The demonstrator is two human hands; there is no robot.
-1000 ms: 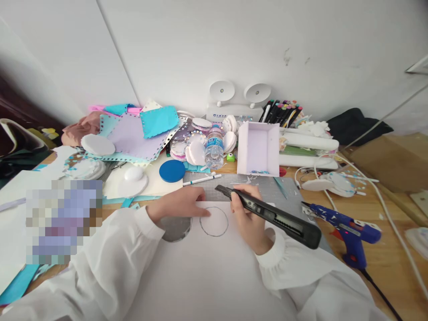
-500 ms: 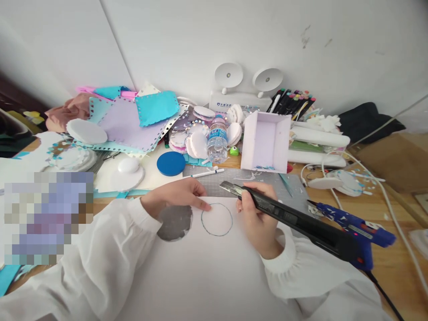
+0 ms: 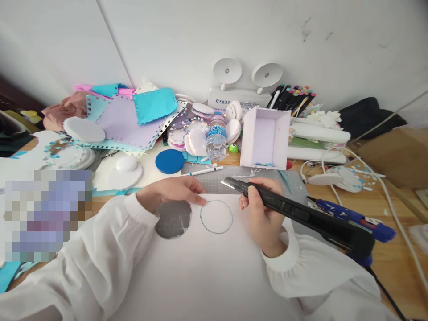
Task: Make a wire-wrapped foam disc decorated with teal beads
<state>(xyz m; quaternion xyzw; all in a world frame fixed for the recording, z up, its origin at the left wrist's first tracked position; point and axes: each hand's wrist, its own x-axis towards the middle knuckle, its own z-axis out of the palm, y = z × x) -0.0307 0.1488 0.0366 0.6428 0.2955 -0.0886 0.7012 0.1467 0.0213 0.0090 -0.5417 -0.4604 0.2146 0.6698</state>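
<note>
Drawn circle (image 3: 216, 216) on white sheet (image 3: 187, 276), near centre, apparently uncut; finished round hole (image 3: 174, 220) just left. Left hand (image 3: 177, 191) at sheet's far edge, fingers half-bent, grip unclear. Right hand (image 3: 265, 218) wrapped around black cutter (image 3: 301, 214), blade off the outline. Farther, blue disc (image 3: 170, 161).

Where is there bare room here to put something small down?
Mostly the white sheet below the drawn circle, between the two sleeves; also a patch of wooden table between the blue glue gun and white cable. It's crowded around the water bottle.
</note>
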